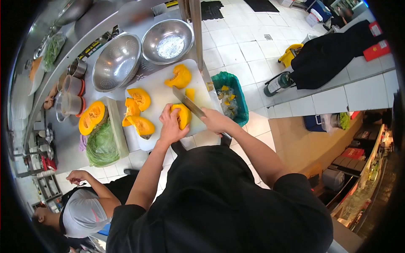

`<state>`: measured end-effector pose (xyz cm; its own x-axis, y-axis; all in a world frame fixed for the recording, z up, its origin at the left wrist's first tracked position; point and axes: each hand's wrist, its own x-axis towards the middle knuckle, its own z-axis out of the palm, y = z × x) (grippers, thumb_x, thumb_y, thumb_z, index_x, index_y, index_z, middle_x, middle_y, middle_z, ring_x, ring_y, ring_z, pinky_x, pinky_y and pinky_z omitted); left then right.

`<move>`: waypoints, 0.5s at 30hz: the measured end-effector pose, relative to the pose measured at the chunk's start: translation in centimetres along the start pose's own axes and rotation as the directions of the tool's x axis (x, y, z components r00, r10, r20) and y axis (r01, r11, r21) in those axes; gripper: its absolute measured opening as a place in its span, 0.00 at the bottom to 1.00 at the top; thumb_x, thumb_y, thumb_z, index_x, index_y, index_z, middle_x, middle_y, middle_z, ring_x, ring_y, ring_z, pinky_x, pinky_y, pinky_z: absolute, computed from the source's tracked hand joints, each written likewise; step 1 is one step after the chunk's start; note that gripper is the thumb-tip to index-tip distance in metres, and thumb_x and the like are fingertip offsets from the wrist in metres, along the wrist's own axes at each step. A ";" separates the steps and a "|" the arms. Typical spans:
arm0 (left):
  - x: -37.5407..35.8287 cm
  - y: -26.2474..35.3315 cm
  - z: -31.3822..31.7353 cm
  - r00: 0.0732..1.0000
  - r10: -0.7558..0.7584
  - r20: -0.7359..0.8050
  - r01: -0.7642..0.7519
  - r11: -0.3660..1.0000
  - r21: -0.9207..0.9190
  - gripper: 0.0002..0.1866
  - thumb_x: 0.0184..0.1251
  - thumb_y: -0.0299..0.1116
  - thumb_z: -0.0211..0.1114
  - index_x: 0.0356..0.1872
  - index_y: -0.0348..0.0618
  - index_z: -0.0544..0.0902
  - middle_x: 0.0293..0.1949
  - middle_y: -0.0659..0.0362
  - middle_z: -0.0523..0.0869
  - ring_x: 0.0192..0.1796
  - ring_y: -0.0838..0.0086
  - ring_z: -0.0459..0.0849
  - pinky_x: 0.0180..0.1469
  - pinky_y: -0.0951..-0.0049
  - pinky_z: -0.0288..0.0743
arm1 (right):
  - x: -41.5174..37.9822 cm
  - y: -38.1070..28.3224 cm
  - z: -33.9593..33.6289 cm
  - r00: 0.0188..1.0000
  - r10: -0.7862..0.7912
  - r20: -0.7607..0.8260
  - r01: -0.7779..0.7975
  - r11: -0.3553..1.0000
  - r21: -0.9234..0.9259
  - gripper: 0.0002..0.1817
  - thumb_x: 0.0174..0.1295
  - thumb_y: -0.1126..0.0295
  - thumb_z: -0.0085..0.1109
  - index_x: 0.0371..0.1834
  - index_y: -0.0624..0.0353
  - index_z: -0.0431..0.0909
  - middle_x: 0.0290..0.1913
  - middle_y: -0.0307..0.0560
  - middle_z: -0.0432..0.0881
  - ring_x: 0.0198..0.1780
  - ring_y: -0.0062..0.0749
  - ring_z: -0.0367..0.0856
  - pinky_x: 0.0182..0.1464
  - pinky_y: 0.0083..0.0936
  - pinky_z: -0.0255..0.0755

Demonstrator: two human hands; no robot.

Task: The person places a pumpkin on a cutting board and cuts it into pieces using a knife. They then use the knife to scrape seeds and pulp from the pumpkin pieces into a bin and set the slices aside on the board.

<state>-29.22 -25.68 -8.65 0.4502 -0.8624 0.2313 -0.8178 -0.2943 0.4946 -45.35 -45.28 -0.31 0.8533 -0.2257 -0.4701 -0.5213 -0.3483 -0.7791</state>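
My left hand (170, 127) is closed around a chunk of orange pumpkin (182, 116) on the white cutting board (158, 90). In my right hand (216, 122) is a large kitchen knife (188, 102), its blade lying just beyond the held chunk, angled up and to the left. A small cut pumpkin piece (190, 93) lies by the blade. Farther up the board rests a larger peeled pumpkin piece (180, 76). On the board's left side, several pumpkin wedges (142, 125) sit together, some with skin showing.
Two metal colanders (117, 63) stand behind the board. To the left, a halved pumpkin (92, 117) and a cabbage (103, 145) are in a container. A green-lined bin (243, 105) with scraps stands right of the counter. Another person (86, 206) is at lower left.
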 end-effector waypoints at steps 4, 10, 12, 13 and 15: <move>1.0 -1.9 -3.1 0.980 0.124 0.158 -0.112 0.991 -0.078 0.45 0.49 0.42 0.80 0.70 0.45 0.68 0.76 0.39 0.62 0.77 0.40 0.61 0.78 0.39 0.52 | -3.6 2.4 -0.5 0.994 0.079 0.081 -0.098 0.956 0.275 0.12 0.80 0.67 0.48 0.56 0.65 0.67 0.21 0.47 0.73 0.12 0.30 0.74 0.13 0.35 0.68; 1.2 0.7 -3.1 0.998 -0.002 -0.056 -0.002 0.997 -0.078 0.41 0.55 0.47 0.79 0.68 0.43 0.72 0.73 0.42 0.68 0.76 0.44 0.65 0.77 0.45 0.56 | -5.4 4.5 2.5 0.944 -0.040 -0.327 -0.002 0.992 -0.126 0.12 0.76 0.70 0.49 0.56 0.65 0.70 0.32 0.69 0.86 0.33 0.63 0.90 0.36 0.57 0.81; 1.2 1.1 -2.7 1.000 -0.027 -0.003 0.026 0.998 -0.057 0.42 0.55 0.45 0.79 0.69 0.43 0.71 0.74 0.43 0.68 0.76 0.42 0.65 0.78 0.46 0.59 | -5.4 4.5 3.2 0.952 -0.014 -0.305 -0.037 0.986 -0.161 0.13 0.74 0.72 0.49 0.56 0.67 0.70 0.35 0.72 0.86 0.38 0.67 0.89 0.41 0.61 0.80; 1.1 1.1 -2.6 0.997 -0.057 0.046 0.059 0.998 -0.034 0.43 0.54 0.43 0.80 0.70 0.43 0.70 0.75 0.43 0.67 0.77 0.41 0.65 0.78 0.47 0.61 | -5.4 4.0 3.3 0.960 0.010 -0.279 -0.069 0.977 -0.201 0.14 0.71 0.74 0.49 0.56 0.68 0.70 0.37 0.75 0.86 0.43 0.71 0.88 0.46 0.64 0.79; 0.9 0.9 -2.4 0.997 -0.034 0.063 0.039 0.996 -0.076 0.42 0.54 0.43 0.80 0.70 0.42 0.71 0.75 0.43 0.67 0.76 0.41 0.65 0.78 0.46 0.61 | -6.0 2.0 2.8 0.969 0.042 -0.242 -0.106 0.960 -0.258 0.14 0.69 0.74 0.49 0.56 0.69 0.70 0.37 0.75 0.86 0.42 0.72 0.88 0.47 0.64 0.79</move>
<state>-28.68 -25.77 -5.99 0.4545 -0.8761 0.1610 -0.7700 -0.2955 0.5655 -51.48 -42.12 -0.21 0.8021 -0.4537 -0.3883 -0.5945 -0.5448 -0.5914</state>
